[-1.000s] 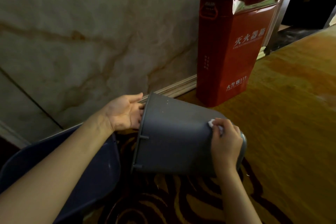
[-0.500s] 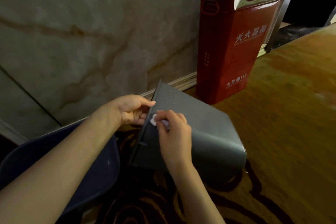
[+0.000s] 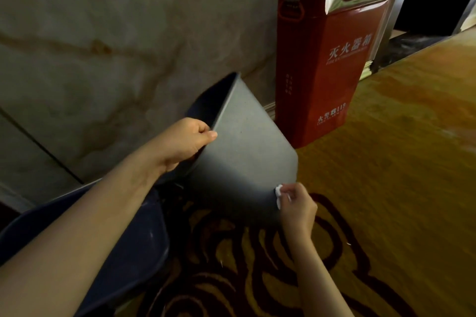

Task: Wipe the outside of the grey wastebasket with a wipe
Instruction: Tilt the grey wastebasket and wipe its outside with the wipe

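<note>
1. Grey wastebasket [image 3: 247, 162]: tilted, open mouth turned up and left toward the marble wall [image 3: 116, 46], base corner lowered toward the patterned carpet [image 3: 257, 278]; whether the base touches the carpet, cannot tell.
2. Left hand [image 3: 185, 140]: closed over the wastebasket rim at its near left edge, thumb laid on the outer face, other fingers curled inside and hidden.
3. Right hand [image 3: 296, 203]: at the lower right corner of the wastebasket, fingertips pinched on a small white wipe [image 3: 278, 192] pressed against the grey side near the base edge.
4. Outer face between the 2 hands: bare, smooth, lit at the top and shaded toward the bottom edge.
5. Red cabinet [image 3: 327, 59]: upright against the wall, just beyond the wastebasket's far edge, white lettering on its front; narrow gap between the 2, contact not discernible.
6. Dark blue tub [image 3: 134, 252]: low at the left, beneath the left forearm, its rim near the wastebasket's lower left edge.
7. Open room: carpet to the right of the right hand and toward the near edge of view free of objects; plain tan floor [image 3: 412, 136] stretching right of the cabinet.
8. Tight room: left side, closed in by wall, skirting and tub.
</note>
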The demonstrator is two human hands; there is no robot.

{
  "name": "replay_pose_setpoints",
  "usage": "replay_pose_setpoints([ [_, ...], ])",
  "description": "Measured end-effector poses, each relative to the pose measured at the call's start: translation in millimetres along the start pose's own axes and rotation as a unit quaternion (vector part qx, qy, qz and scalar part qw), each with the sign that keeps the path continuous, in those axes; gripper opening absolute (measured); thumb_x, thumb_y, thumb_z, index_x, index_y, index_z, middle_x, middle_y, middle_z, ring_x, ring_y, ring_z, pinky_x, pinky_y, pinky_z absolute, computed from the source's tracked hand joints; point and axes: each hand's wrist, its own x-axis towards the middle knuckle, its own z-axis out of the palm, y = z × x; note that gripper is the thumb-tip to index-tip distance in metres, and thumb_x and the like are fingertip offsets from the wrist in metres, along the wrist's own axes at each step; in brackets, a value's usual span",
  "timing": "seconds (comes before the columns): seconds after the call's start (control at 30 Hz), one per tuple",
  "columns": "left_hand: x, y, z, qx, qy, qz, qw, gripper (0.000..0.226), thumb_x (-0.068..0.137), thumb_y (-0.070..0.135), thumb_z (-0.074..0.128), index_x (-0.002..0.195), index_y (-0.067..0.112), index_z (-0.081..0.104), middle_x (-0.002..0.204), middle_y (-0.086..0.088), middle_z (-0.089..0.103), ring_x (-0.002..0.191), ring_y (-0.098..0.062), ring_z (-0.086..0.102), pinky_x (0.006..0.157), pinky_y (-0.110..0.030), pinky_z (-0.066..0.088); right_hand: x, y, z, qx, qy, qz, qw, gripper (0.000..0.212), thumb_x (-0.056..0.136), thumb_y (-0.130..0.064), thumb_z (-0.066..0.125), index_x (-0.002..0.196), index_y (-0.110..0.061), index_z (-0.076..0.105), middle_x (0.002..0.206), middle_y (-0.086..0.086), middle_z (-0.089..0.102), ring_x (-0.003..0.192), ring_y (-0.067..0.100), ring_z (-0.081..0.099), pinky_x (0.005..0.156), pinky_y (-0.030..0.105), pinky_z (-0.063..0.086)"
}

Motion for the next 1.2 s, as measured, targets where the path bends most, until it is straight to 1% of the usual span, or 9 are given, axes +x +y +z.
replay_pose_setpoints([
  [0.13, -1.8, -7.3, 4.4, 0.058, -0.023, 0.006, 0.998, 0.031, 0.091, 0.017, 0.05, 0.094, -0.012, 0.059, 0.082, -0.028, 0.063, 0.068, -0.022, 0.051, 0.065, -0.033, 0.039, -8.7, 5.0, 6.0, 0.064, 0.009, 0.064, 0.996, 0.015, 0.087, -0.012, 0.064, 0.078, -0.024, 0.06, 0.075, -0.013, 0.058, 0.082, 0.013, 0.062, 0.054, 0.009, 0.036],
  [0.23, 0.2, -5.5, 3.8, 0.033, -0.051, 0.012, 0.998, 0.028, 0.093, 0.017, 0.047, 0.097, -0.004, 0.063, 0.101, -0.026, 0.068, 0.085, -0.024, 0.06, 0.08, -0.037, 0.047, -16.4, -34.4, 13.6, 0.186, 0.021, 0.009, 0.982, 0.014, 0.085, -0.017, 0.066, 0.081, -0.029, 0.062, 0.077, -0.013, 0.064, 0.08, 0.004, 0.064, 0.057, 0.008, 0.046],
  [0.33, 3.3, -2.8, 7.0, 0.033, -0.064, 0.026, 0.997, 0.024, 0.093, 0.018, 0.046, 0.09, 0.006, 0.067, 0.102, -0.02, 0.069, 0.091, -0.022, 0.061, 0.091, -0.041, 0.047, -23.8, -86.1, 32.8, 0.305, -0.017, -0.075, 0.949, 0.01, 0.086, -0.015, 0.065, 0.09, -0.024, 0.065, 0.092, -0.01, 0.069, 0.086, -0.002, 0.065, 0.068, 0.007, 0.048],
  [0.57, 9.8, -10.8, -5.2, 0.053, -0.06, 0.018, 0.997, 0.029, 0.093, 0.017, 0.046, 0.094, -0.004, 0.066, 0.101, -0.03, 0.067, 0.093, -0.032, 0.065, 0.094, -0.052, 0.047, -3.1, -96.0, 61.1, 0.217, 0.008, -0.187, 0.958, 0.014, 0.086, -0.004, 0.06, 0.095, -0.013, 0.066, 0.102, 0.001, 0.066, 0.095, 0.006, 0.058, 0.083, 0.015, 0.046],
  [0.73, 12.1, -30.3, -22.9, -0.032, -0.087, -0.013, 0.996, 0.025, 0.092, 0.014, 0.046, 0.093, 0.013, 0.071, 0.08, 0.002, 0.076, 0.078, -0.013, 0.07, 0.075, -0.027, 0.055, 16.9, -32.6, 66.0, 0.174, 0.042, -0.015, 0.984, 0.01, 0.089, -0.007, 0.058, 0.093, -0.01, 0.066, 0.099, 0.007, 0.066, 0.093, 0.018, 0.06, 0.084, 0.033, 0.05],
  [0.9, 19.9, -40.9, -34.5, -0.049, -0.122, -0.049, 0.99, 0.027, 0.091, 0.02, 0.048, 0.086, 0.027, 0.074, 0.072, 0.005, 0.075, 0.061, -0.005, 0.067, 0.052, -0.016, 0.05, 13.8, 17.8, 61.4, 0.105, 0.076, 0.071, 0.989, 0.009, 0.092, -0.013, 0.055, 0.096, -0.017, 0.062, 0.101, 0.005, 0.063, 0.091, 0.017, 0.057, 0.075, 0.027, 0.044],
  [1.03, 31.7, -34.3, -37.0, -0.097, -0.139, -0.085, 0.982, 0.026, 0.088, 0.027, 0.052, 0.107, 0.044, 0.056, 0.067, 0.007, 0.072, 0.053, -0.003, 0.063, 0.043, -0.016, 0.046, 12.8, 29.5, 60.4, 0.089, 0.081, 0.077, 0.99, 0.009, 0.092, -0.014, 0.055, 0.098, -0.015, 0.063, 0.102, 0.006, 0.064, 0.092, 0.018, 0.057, 0.075, 0.027, 0.044],
  [1.1, 39.6, -24.4, -33.2, -0.119, -0.139, -0.079, 0.98, 0.019, 0.085, 0.039, 0.053, 0.102, 0.033, 0.061, 0.076, 0.002, 0.072, 0.06, -0.008, 0.065, 0.049, -0.019, 0.048, 12.4, 31.3, 60.1, 0.091, 0.085, 0.079, 0.989, 0.009, 0.092, -0.014, 0.056, 0.098, -0.015, 0.063, 0.102, 0.006, 0.064, 0.093, 0.018, 0.058, 0.076, 0.027, 0.045],
  [1.2, 53.9, -6.5, -21.1, -0.116, -0.095, -0.071, 0.986, 0.017, 0.09, 0.028, 0.05, 0.084, 0.015, 0.06, 0.077, -0.004, 0.064, 0.057, -0.008, 0.063, 0.05, -0.019, 0.05, 10.1, 34.0, 59.1, 0.095, 0.091, 0.084, 0.988, 0.009, 0.092, -0.011, 0.055, 0.096, -0.015, 0.062, 0.102, 0.006, 0.064, 0.094, 0.019, 0.058, 0.076, 0.028, 0.048],
])
